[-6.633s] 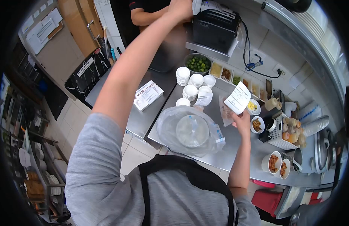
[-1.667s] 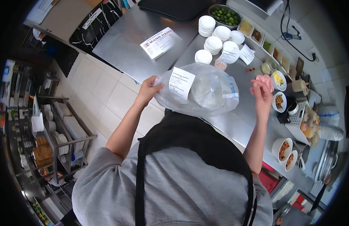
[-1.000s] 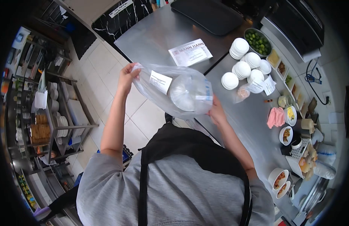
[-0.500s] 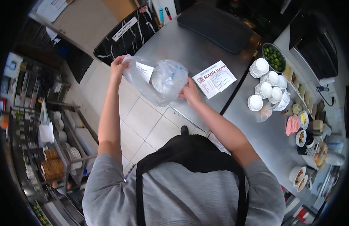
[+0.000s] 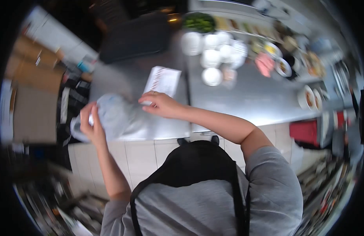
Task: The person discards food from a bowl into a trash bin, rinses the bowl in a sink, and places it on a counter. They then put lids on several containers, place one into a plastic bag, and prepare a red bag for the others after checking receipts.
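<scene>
On my feed, the steel counter ran across twelve o'clock. Clear plastic bag at nine, seemingly set down so the steel bore its weight. Printed white box lay flat at eleven. My left hand bent over the bag; my right hand half-curled at the box's near edge. Blur hid both grips.

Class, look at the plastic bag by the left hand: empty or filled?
At least partly filled: the plastic bag bulges beside the left hand rather than lying flat. Blur hides what is inside.
</scene>
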Demonstrator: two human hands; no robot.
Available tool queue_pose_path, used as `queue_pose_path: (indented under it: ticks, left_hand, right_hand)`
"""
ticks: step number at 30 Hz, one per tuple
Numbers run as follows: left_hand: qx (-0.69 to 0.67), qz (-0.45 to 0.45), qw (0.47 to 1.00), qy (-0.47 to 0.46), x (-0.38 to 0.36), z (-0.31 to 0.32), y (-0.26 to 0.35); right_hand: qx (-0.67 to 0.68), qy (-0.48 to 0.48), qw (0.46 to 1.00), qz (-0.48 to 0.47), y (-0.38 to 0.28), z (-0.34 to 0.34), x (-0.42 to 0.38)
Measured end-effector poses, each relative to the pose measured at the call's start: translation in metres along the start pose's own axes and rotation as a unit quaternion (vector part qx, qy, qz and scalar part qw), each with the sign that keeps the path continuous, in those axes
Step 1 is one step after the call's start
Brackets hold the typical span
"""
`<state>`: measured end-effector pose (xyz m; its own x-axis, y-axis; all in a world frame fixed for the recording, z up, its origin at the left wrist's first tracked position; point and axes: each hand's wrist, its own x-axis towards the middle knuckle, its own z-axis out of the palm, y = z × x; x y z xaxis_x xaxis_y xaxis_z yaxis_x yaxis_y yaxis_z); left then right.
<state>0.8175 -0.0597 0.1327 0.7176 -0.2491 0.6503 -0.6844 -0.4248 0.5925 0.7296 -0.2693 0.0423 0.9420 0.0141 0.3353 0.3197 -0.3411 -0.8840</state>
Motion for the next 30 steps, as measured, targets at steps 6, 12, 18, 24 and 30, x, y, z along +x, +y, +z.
queue_pose_path:
  ticks: [6, 12, 18, 24, 30]
  left_hand:
    - [-0.201, -0.179, 0.945, -0.186, -0.062, 0.102, 0.038]
    - [-0.233, -0.083, 0.935, -0.253, -0.130, 0.214, 0.147]
    - [-0.218, -0.128, 0.926, -0.280, -0.179, 0.301, 0.266]
    - [-0.072, 0.006, 0.957, -0.281, -0.220, 0.368, 0.322]
    - [-0.106, -0.198, 0.951, -0.212, -0.238, 0.380, 0.268]
  right_hand:
    - [-0.287, 0.261, 0.914, 0.118, -0.023, -0.217, -0.162]
    - [-0.407, 0.540, 0.679, 0.285, -0.029, -0.441, -0.388]
    - [-0.539, 0.448, 0.500, 0.508, -0.007, -0.563, -0.559]
    - [-0.526, 0.336, 0.621, 0.475, 0.004, -0.585, -0.588]
    - [-0.550, 0.284, 0.676, 0.400, 0.048, -0.594, -0.594]
